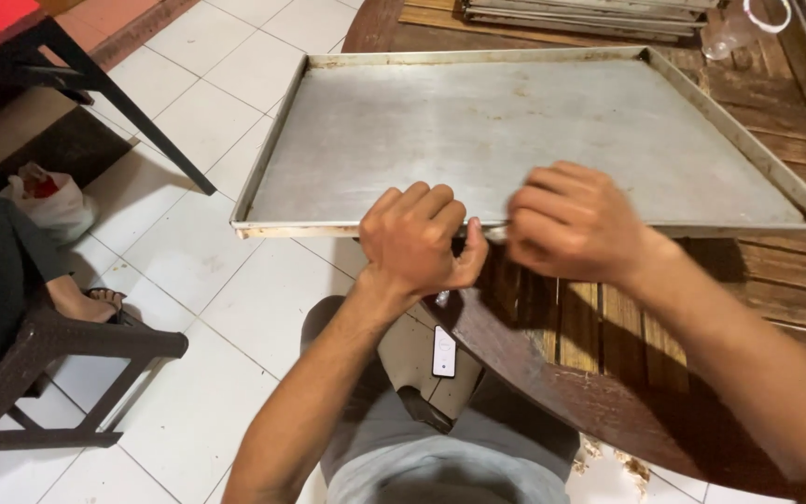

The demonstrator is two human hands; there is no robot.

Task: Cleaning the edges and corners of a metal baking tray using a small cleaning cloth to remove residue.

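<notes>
Gripping the near rim of a large metal baking tray (515, 131), both hands work side by side at the middle of that edge. The left hand (419, 238) is curled into a tight fist over the rim, thumb tucked underneath, and the right hand (571, 224) is closed the same way just beside it, fingers folded down over the lip. Something small and metallic seems to show between the two fists, but it is too hidden to tell what it is.

The tray lies directly ahead of the knuckles, stretching away from the person. Its long axis runs left to right, across the view, so the hands hold one long side. Neither hand is clearly nearer; both touch the same edge, the left one slightly closer to the overhanging corner.

The tray rests on a dark wooden slatted table (608, 336), with its left part jutting out past the table over the white tiled floor (188, 271). Its surface is dull grey, scuffed and stained, with rusty, crusted patches along the low raised rim.

A small white device (444, 352) hangs near the person's lap, and a dark chair (67, 364) stands to the left.
</notes>
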